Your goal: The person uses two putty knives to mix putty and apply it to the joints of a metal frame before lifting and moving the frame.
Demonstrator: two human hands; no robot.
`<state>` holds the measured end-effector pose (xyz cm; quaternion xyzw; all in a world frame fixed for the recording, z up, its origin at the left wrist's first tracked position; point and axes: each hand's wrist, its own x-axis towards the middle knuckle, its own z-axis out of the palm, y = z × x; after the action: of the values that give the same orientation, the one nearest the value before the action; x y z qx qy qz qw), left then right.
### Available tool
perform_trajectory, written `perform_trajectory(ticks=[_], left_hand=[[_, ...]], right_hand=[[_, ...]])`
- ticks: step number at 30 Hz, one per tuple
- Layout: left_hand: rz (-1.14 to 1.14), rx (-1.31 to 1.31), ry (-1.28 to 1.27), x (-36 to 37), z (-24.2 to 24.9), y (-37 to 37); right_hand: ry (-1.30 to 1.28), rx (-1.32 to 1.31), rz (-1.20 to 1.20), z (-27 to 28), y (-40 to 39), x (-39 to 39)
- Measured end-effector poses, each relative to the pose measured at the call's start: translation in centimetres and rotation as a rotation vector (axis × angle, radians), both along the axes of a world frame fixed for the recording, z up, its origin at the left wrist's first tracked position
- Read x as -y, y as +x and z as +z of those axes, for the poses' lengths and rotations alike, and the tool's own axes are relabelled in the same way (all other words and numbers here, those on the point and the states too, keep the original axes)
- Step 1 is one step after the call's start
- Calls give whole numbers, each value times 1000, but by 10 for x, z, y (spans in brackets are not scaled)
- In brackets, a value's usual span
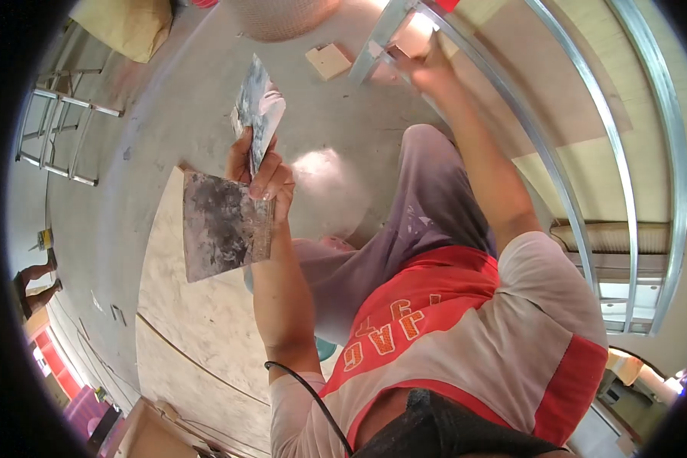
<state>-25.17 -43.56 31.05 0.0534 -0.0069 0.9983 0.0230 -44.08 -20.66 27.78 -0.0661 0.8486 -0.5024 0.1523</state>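
Observation:
My left hand (269,169) is closed around two flat, stained pieces. One is a squarish dark plate (225,227) hanging to the lower left of the fingers. The other is a narrower, pointed plate (258,107) with pale paste on it, standing up above the fist. My right hand (427,72) reaches out to the upper right, beside the end of a curved-looking metal frame (504,88). Its fingers are smeared by motion, and whether it holds anything is unclear. A pale, bright patch (414,34) shows just above it.
A small tan block (328,61) lies on the grey floor near a round woven-looking container (282,15). A pale board (198,328) lies at the lower left. Farther left are a metal ladder (53,133) and another person's legs (37,286).

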Motion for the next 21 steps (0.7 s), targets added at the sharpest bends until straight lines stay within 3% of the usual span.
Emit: perform_trajectory(ticks=[1,6,9,12,15,21], left_hand=[[-12,17,-4,-1,-3,0],[-67,-11,-6,-6,-9,-8],[-70,-21,-14,-6,-10,-10],[-97,-55,-12,-4,-15,-10],[-77,18,-42,-5,-12,-9],[-56,23,-34,-12,-8,-7]], right_hand=[[-51,19,-151,15,-16,-3],[-253,86,-324,-20,-103,-6],[-392,153,-373,-24,-121,3],[-449,372,-230,-48,-160,3],[-436,407,-357,-47,-167,8],[-263,212,-315,-37,-146,17]])
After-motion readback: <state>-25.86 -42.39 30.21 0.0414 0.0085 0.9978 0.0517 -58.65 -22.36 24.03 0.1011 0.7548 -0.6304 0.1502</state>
